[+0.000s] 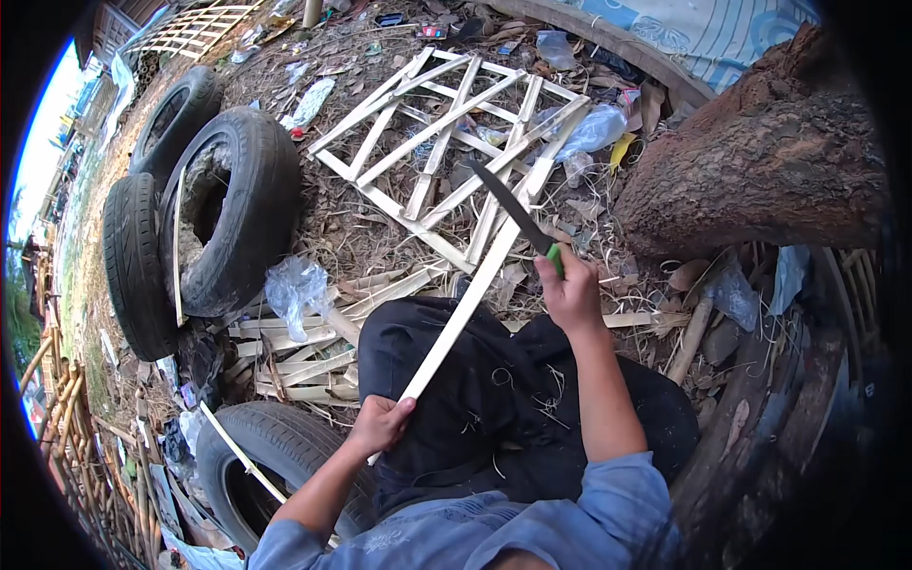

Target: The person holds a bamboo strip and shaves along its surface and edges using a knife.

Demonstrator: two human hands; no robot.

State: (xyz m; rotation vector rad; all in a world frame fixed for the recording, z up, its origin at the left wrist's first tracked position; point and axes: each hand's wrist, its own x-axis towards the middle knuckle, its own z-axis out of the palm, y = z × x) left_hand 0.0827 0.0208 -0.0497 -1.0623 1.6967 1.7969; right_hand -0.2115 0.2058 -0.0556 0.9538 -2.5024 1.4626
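My left hand (380,425) is closed round the lower end of a long pale bamboo strip (467,302), which slants up and away over my lap. In my right hand (574,290) is a knife (513,201) with a green handle and a dark blade, its tip pointing up and to the left. The blade is close to the strip's far part; whether they touch I cannot tell. Beyond the strip, a lattice frame of crossed bamboo strips (442,123) lies on the ground. Thin shavings (549,408) are scattered on my dark trousers.
Several old tyres (261,180) stand and lie at the left. Split bamboo pieces (309,366) are heaped beside my left knee, near a clear plastic bag (299,290). A thick tree trunk (760,171) rises at the right. Litter and dry leaves cover the ground.
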